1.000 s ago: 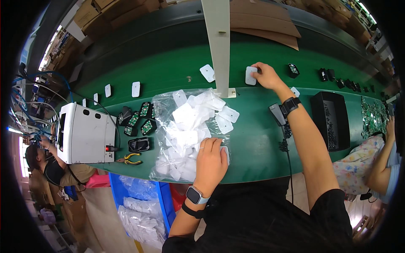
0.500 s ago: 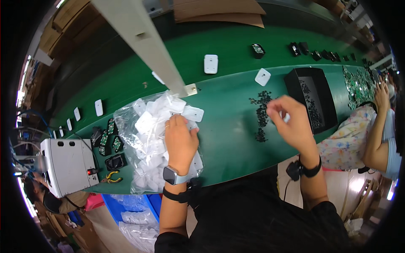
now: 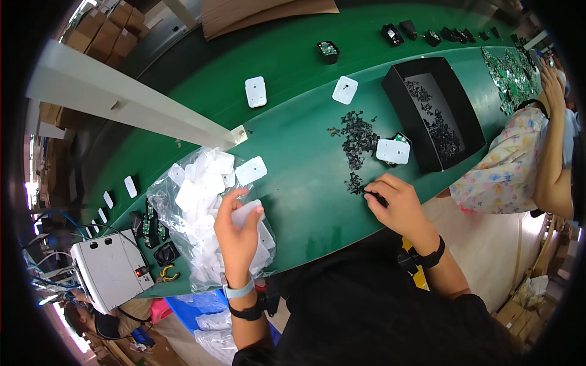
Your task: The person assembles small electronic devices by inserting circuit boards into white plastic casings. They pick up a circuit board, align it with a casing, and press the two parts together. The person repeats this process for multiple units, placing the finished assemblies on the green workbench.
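Observation:
My left hand (image 3: 235, 235) is at the clear plastic bag (image 3: 160, 198) of white plastic covers, with thumb and fingers curled round one white cover (image 3: 245, 215). Another loose white cover (image 3: 251, 171) lies at the bag's upper right edge. At the near end of a pile of small black parts (image 3: 359, 141), the fingertips of my right hand (image 3: 400, 207) are pinched together; what they hold is hidden. Beyond that hand a white cover (image 3: 393, 151) rests on a black housing with a green circuit board (image 3: 400, 138).
A black open box (image 3: 403, 113) with more small black parts stands at right, beside heaped green circuit boards (image 3: 510, 79) and a co-worker's arm (image 3: 551, 140). A slanting pale post (image 3: 140, 110) crosses the left. Pliers (image 3: 168, 274) and a white machine (image 3: 113, 268) are near left.
My view has turned, shifting the bench leftward. My left hand has lifted off the covers with one. My right hand has come nearer me, uncovering the housing with the white cover.

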Demonstrator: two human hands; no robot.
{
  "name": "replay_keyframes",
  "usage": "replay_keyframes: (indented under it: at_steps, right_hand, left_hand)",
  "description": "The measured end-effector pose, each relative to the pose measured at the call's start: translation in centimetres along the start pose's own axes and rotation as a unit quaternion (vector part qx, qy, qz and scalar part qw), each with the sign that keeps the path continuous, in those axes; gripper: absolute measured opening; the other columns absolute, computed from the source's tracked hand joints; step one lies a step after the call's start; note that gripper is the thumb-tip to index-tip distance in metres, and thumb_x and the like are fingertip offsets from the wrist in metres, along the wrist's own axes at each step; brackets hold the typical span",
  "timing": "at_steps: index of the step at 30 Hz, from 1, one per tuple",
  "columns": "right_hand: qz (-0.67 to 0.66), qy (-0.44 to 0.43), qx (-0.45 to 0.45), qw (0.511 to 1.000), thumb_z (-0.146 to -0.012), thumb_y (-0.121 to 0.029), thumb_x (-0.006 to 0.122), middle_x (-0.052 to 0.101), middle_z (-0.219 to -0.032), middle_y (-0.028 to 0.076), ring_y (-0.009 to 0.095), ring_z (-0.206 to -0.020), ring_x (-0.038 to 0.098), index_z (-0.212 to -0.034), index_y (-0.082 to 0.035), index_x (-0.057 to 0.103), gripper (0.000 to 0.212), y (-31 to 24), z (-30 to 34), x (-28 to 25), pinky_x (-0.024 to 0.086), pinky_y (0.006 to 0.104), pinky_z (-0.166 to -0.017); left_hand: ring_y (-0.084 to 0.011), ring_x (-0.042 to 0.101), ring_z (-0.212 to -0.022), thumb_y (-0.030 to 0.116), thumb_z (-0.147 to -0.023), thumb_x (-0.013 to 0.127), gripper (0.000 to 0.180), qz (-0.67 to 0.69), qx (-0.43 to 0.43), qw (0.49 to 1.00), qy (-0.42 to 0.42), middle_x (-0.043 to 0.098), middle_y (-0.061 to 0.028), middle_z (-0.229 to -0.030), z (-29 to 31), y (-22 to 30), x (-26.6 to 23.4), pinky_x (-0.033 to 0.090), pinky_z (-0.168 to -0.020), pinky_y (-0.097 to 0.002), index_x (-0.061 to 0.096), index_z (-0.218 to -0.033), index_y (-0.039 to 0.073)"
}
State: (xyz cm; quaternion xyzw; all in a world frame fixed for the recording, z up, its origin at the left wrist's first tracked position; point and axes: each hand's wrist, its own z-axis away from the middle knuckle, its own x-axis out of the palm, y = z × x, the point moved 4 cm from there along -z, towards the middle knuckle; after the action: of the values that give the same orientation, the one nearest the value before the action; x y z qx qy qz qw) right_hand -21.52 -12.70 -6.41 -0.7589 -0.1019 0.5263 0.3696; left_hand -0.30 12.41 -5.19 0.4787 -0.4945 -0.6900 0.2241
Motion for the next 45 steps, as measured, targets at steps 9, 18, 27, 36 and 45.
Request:
replay_keyframes:
  at_steps: [9,18,27,36,45]
  right_hand:
    - [0.080,-0.014,-0.061,0.995,-0.081,-0.007,0.074,0.061,-0.087,0.008,0.029,-0.077,0.066,-0.087,-0.003,0.067,0.010,0.0,-0.4,0.6,0.055,0.0392,-0.065]
    - [-0.022,0.028,-0.021,0.999,-0.077,-0.001,0.074,0.062,-0.083,0.010,0.029,-0.069,0.064,-0.087,-0.002,0.062,0.015,-0.4,-0.4,-1.3,0.054,0.0390,-0.061]
    - [-0.126,0.123,-0.168,0.970,-0.078,-0.004,0.076,0.064,-0.086,0.007,0.023,-0.067,0.065,-0.088,-0.003,0.064,0.016,-8.9,-2.6,-3.5,0.054,0.0328,-0.057]
    - [-0.051,0.166,-0.203,0.964,-0.081,-0.005,0.075,0.063,-0.087,0.009,0.022,-0.067,0.066,-0.092,-0.001,0.065,0.015,-9.5,-2.6,-3.9,0.055,0.0317,-0.055]
    - [-0.037,0.169,-0.237,0.956,-0.083,-0.005,0.074,0.063,-0.090,0.011,0.023,-0.070,0.066,-0.097,0.002,0.065,0.018,-9.3,-2.4,-4.3,0.055,0.0322,-0.056]
  left_hand:
    - [-0.0245,0.068,-0.102,-0.006,-0.096,0.059,0.027,0.374,-0.159,0.912,-0.063,0.064,-0.0096,-0.110,4.5,2.8,4.1,0.061,-0.078,-0.0380,0.055,-0.120,0.005]
    - [-0.0212,0.069,-0.093,0.006,-0.103,0.057,0.032,0.346,-0.185,0.911,-0.129,0.068,-0.0134,-0.115,5.3,5.6,6.7,0.059,-0.075,-0.0361,0.057,-0.133,-0.005]
    - [-0.0149,0.062,-0.096,0.003,-0.104,0.055,0.038,0.302,-0.044,0.942,-0.136,0.055,-0.0089,-0.119,5.5,9.6,8.4,0.054,-0.079,-0.0273,0.054,-0.140,-0.006]
    - [-0.0120,0.058,-0.105,-0.004,-0.099,0.060,0.037,0.204,0.061,0.971,-0.106,0.056,-0.0091,-0.123,6.3,10.7,8.3,0.051,-0.084,-0.0239,0.059,-0.137,-0.005]
    - [-0.0120,0.060,-0.104,-0.004,-0.099,0.060,0.036,0.224,0.035,0.968,-0.108,0.056,-0.0098,-0.122,6.9,11.3,8.6,0.053,-0.080,-0.0230,0.059,-0.136,-0.006]
